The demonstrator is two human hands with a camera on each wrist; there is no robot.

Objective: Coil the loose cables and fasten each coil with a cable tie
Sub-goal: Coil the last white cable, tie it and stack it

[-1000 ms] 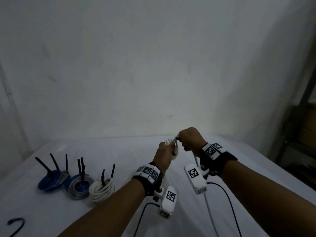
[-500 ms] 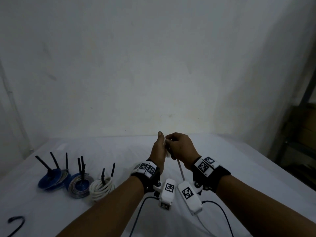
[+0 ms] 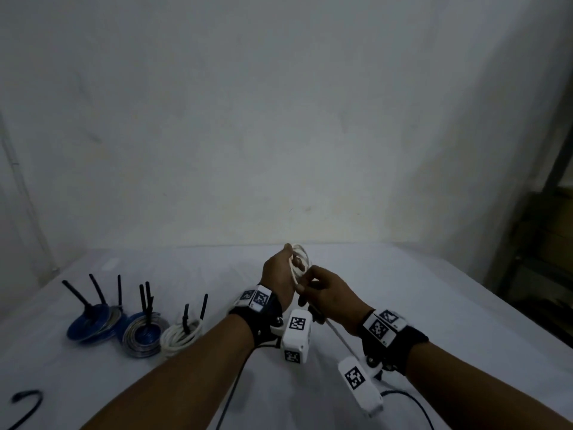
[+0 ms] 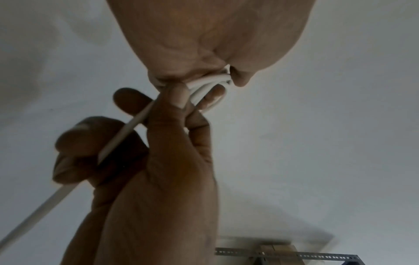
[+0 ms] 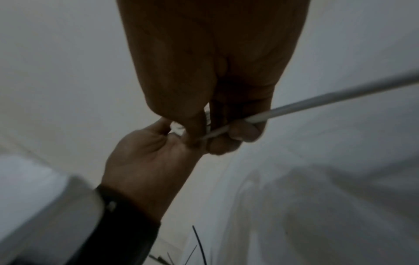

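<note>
My left hand (image 3: 280, 274) holds up a small coil of white cable (image 3: 300, 259) above the white table, its loops pinched between thumb and fingers (image 4: 211, 84). Just below and to the right, my right hand (image 3: 325, 293) grips the loose run of the same white cable (image 4: 127, 130), which trails down toward me (image 3: 341, 336). The right wrist view shows the cable (image 5: 317, 102) passing through my curled right fingers (image 5: 240, 132) and meeting the left hand (image 5: 147, 154).
Three tied coils stand at the left of the table (image 3: 403, 290): a blue one (image 3: 90, 327), a grey and blue one (image 3: 144, 336) and a white one (image 3: 179, 335), each with black tie tails upright. A black tie (image 3: 28, 401) lies at the near left. Shelving (image 3: 542, 243) stands at the right.
My right hand has swung from above and right of the coil, down round it, to below and toward me, laying cable onto the coil. The left hand stayed near the middle.
</note>
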